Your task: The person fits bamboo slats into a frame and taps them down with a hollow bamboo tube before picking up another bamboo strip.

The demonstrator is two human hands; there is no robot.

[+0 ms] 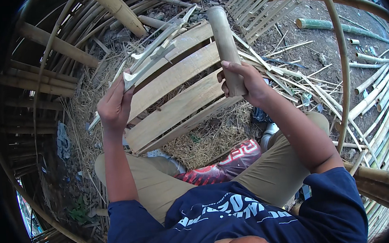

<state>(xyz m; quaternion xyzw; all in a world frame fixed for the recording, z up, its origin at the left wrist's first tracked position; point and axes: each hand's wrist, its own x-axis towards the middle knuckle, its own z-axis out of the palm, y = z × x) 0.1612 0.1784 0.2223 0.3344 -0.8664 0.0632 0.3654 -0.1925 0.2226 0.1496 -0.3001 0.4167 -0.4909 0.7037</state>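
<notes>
My left hand (113, 107) is closed around the near end of a pale split bamboo strip (147, 66), which slants up and away to the right. More split strips (169, 32) lie close beside it, and I cannot tell which of them touch. My right hand (252, 82) grips a thick round bamboo piece (225, 37) near its lower end, and it points away from me. Under both hands sits a low platform of wide wooden slats (177, 75) with gaps between them. The round piece hangs over the platform's right side.
Dry shavings (205, 143) and a dark red printed sack (234, 161) lie between my legs. At the far right is a slatted bamboo panel (263, 6). A green bamboo pole (333, 26) and several cut poles (379, 88) lie right. Thick bamboo posts (119, 11) stand far left.
</notes>
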